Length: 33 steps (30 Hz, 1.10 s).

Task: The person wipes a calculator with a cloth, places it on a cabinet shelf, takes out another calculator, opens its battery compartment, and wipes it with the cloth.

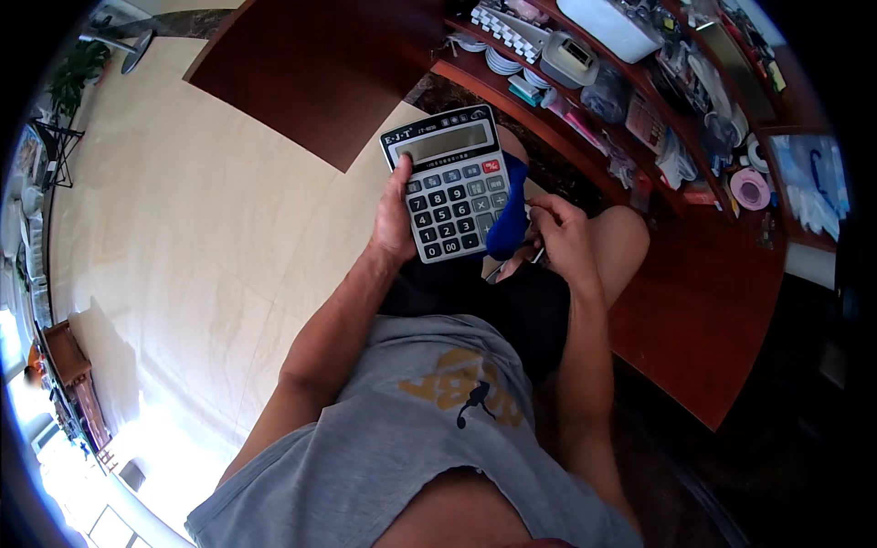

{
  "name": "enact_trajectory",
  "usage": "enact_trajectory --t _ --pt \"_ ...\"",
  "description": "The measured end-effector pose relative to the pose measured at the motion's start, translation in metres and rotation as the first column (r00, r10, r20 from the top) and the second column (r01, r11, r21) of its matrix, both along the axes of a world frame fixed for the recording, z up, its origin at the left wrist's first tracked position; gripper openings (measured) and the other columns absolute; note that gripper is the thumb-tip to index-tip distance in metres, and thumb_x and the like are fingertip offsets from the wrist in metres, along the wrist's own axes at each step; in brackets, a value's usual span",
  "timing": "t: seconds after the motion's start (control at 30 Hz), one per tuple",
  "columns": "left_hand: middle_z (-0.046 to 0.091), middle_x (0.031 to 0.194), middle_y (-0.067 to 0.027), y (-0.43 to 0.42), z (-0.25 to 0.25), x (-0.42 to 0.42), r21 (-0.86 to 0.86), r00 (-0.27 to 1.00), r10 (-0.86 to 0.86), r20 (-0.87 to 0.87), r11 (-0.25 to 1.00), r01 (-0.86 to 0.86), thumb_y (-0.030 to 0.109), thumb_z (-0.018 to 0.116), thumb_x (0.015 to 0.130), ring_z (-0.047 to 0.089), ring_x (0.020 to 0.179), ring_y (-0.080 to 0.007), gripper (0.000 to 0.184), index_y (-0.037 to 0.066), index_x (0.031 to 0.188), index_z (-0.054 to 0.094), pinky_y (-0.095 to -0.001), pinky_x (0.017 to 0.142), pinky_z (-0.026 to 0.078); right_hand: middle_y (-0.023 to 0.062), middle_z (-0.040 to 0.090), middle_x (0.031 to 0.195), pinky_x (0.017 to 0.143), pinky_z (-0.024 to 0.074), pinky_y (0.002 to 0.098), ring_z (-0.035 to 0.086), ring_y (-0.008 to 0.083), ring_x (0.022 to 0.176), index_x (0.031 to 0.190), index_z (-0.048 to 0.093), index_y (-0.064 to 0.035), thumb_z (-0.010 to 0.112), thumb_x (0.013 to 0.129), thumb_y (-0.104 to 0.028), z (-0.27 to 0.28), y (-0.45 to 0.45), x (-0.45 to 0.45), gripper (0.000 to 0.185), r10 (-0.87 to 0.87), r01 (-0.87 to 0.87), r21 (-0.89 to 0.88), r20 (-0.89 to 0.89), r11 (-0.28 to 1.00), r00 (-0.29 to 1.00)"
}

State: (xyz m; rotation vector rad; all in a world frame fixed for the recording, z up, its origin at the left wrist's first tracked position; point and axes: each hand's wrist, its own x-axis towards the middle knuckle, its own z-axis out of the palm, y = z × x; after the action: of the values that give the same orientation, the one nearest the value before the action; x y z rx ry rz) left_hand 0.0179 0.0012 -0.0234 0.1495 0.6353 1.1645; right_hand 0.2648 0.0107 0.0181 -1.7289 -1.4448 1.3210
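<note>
A silver and black calculator with its display at the top is held up over my lap. My left hand is closed on its left edge, the thumb lying on the front by the display. Along the calculator's right side hangs a blue cloth, partly behind it. To the right of the cloth, my right hand has its fingers bent together near a small, thin, light-coloured item; what the fingertips grip is too small to make out.
Dark red shelves at the upper right hold dishes, plastic bags, a pink tape roll and a white container. A dark red panel stands at the top. Pale tiled floor spreads to the left.
</note>
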Motion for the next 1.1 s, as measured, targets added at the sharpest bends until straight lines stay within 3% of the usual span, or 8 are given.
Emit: enact_trajectory --t 0.1,0.17,0.27,0.4,0.47,0.77,0.9,1.1 --pt "0.066 0.128 -0.02 0.003 -0.001 -0.004 -0.01 0.999 -0.012 0.037 1.0 0.013 0.061 0.045 0.101 0.068 0.112 -0.0316 0.073 0.0 0.142 0.049 -0.0454 0.097 0.057 0.0054 0.069 0.084 0.066 0.0483 0.0249 0.063 0.0101 0.074 0.11 0.071 0.0019 0.06 0.099 -0.009 -0.017 0.002 -0.006 0.02 0.057 -0.055 0.036 -0.046 0.998 0.997" --pt "0.066 0.128 -0.02 0.004 0.005 -0.004 0.006 1.0 0.009 0.008 1.0 -0.009 0.059 0.046 0.101 0.069 0.112 -0.0312 0.072 0.0 0.142 0.049 -0.0448 0.096 0.058 0.0043 0.07 0.09 0.067 0.0493 0.0245 0.063 0.0105 0.076 0.113 0.071 0.0013 0.059 0.099 -0.008 -0.027 0.005 -0.008 0.02 -0.126 0.061 -0.139 -0.529 0.988 0.839" --pt "0.067 0.126 -0.0195 0.002 0.009 -0.004 0.012 1.0 0.014 0.013 1.0 -0.014 0.058 0.047 0.101 0.07 0.109 -0.0295 0.071 -0.001 0.141 0.05 -0.0427 0.093 0.06 0.0035 0.07 0.093 0.067 0.0497 0.0241 0.063 0.0101 0.075 0.116 0.07 0.0008 0.059 0.1 -0.007 -0.033 0.006 -0.008 0.021 -0.333 0.199 -0.27 -0.682 0.942 0.651" --pt "0.065 0.129 -0.0196 0.0 0.007 -0.001 -0.017 0.995 0.009 -0.1 1.0 -0.011 0.064 0.046 0.099 0.066 0.114 -0.0305 0.077 0.0 0.143 0.05 -0.0438 0.099 0.055 0.0043 0.07 0.102 0.079 0.053 0.0233 0.065 0.0106 0.087 0.118 0.068 0.0021 0.056 0.102 -0.006 -0.022 0.011 -0.012 0.022 -0.224 0.123 -0.196 -0.664 0.973 0.713" --pt "0.065 0.129 -0.019 -0.001 0.007 -0.003 -0.03 0.998 0.008 -0.054 0.999 -0.009 0.063 0.046 0.1 0.067 0.114 -0.0294 0.075 0.0 0.142 0.051 -0.0427 0.099 0.055 0.0042 0.069 0.09 0.062 0.0505 0.0257 0.062 0.0102 0.071 0.11 0.071 0.0021 0.059 0.099 -0.006 -0.011 0.011 -0.011 0.019 -0.034 0.026 -0.022 -0.578 0.999 0.816" --pt "0.065 0.13 -0.0203 -0.003 0.006 -0.005 0.061 0.974 0.045 -0.221 0.998 -0.033 0.059 0.044 0.102 0.068 0.113 -0.0288 0.072 0.0 0.142 0.048 -0.0424 0.097 0.057 0.0141 0.067 0.081 0.062 0.0497 0.0327 0.067 0.0231 0.07 0.103 0.07 0.0031 0.063 0.093 -0.002 0.036 -0.006 -0.037 0.013 0.17 -0.217 0.559 0.135 0.8 0.976" --pt "0.068 0.123 -0.019 -0.008 0.022 -0.006 0.077 0.951 0.081 -0.299 0.995 -0.061 0.055 0.049 0.102 0.07 0.108 -0.0263 0.067 -0.001 0.138 0.052 -0.04 0.093 0.059 0.0155 0.066 0.083 0.064 0.0519 0.0379 0.067 0.0317 0.073 0.104 0.069 -0.0014 0.065 0.092 -0.001 0.031 -0.01 -0.053 0.013 0.014 -0.209 0.704 0.273 0.678 0.962" --pt "0.072 0.108 -0.0128 -0.018 0.038 -0.004 0.184 0.879 0.2 -0.432 0.974 -0.131 0.043 0.058 0.103 0.071 0.093 -0.0163 0.051 -0.003 0.124 0.061 -0.0309 0.082 0.058 0.0114 0.064 0.08 0.058 0.051 0.0372 0.066 0.0284 0.069 0.106 0.069 -0.0008 0.067 0.089 0.001 0.023 -0.014 -0.069 0.017 -0.088 -0.332 0.788 0.435 0.518 0.896"
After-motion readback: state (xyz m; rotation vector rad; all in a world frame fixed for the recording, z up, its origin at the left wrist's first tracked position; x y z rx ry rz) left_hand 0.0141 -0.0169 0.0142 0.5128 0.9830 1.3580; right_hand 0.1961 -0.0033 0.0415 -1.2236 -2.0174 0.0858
